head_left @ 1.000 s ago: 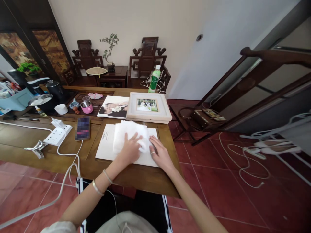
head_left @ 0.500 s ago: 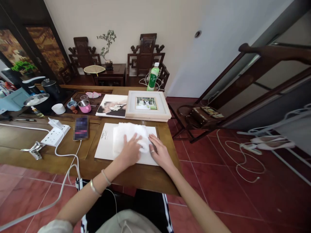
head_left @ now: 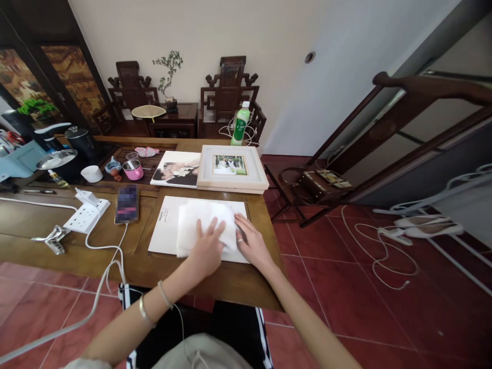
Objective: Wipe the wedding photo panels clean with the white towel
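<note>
A white folded cloth lies on a flat white board near the front edge of the wooden table. My left hand rests flat on the cloth's near part, fingers spread. My right hand, with a ring on one finger, lies flat beside the cloth's right edge on the board, fingertips touching the cloth. Neither hand grips anything.
Behind the board lie a framed photo and an unframed print. To the left are a phone, a power strip with cables, a pink pot and a kettle. A green bottle stands at the back. Red tiled floor with cords lies to the right.
My left hand has slid toward me over the cloth, and the bunched fold by my right hand has been flattened. The camera view shifted slightly.
</note>
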`<state>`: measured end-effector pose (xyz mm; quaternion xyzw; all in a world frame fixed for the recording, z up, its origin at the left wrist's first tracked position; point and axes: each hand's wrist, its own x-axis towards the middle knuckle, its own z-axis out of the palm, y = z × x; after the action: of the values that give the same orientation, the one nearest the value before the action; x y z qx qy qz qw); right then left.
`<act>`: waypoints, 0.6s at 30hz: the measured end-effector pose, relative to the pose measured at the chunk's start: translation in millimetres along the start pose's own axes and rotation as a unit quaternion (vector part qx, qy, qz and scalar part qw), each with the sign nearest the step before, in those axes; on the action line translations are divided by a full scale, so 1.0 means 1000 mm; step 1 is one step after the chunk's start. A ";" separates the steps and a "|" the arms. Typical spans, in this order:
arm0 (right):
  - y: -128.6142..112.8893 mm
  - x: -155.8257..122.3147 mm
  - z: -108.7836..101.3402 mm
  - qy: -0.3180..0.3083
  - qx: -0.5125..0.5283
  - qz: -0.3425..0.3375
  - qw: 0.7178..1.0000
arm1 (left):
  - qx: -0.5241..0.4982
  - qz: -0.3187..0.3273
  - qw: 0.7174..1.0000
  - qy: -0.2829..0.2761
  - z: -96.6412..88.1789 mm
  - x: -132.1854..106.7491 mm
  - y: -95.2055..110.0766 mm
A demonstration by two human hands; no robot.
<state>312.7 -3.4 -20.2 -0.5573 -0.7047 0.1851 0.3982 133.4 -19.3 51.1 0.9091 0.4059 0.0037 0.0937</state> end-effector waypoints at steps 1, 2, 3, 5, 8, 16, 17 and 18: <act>0.000 0.000 0.000 0.000 0.000 0.001 1.000 | 0.000 0.005 1.000 -0.006 0.003 -0.012 0.007; 0.001 0.000 0.000 -0.001 0.000 0.002 1.000 | -0.001 0.010 1.000 -0.012 0.006 -0.022 0.013; 0.001 0.000 0.000 -0.002 0.001 0.001 1.000 | -0.001 0.017 1.000 -0.018 0.008 -0.031 0.018; 0.002 0.000 0.001 -0.005 0.002 -0.004 1.000 | 0.002 0.028 0.999 -0.029 0.008 -0.042 0.023; 0.003 0.000 0.001 -0.007 0.000 -0.005 1.000 | 0.013 0.029 0.999 -0.034 0.001 -0.037 0.019; 0.001 0.001 0.000 -0.002 0.003 -0.002 1.000 | 0.043 -0.022 0.999 0.010 -0.011 0.050 -0.025; 0.001 0.002 0.000 -0.001 0.002 -0.001 1.000 | 0.046 -0.026 0.998 0.015 -0.011 0.060 -0.030; 0.001 0.002 0.000 -0.001 0.000 0.000 1.000 | 0.048 -0.030 0.998 0.018 -0.011 0.067 -0.034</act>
<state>313.1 -1.5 -20.2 -0.5571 -0.7053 0.1857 0.3970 152.6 54.3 51.7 0.8998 0.4342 -0.0018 0.0426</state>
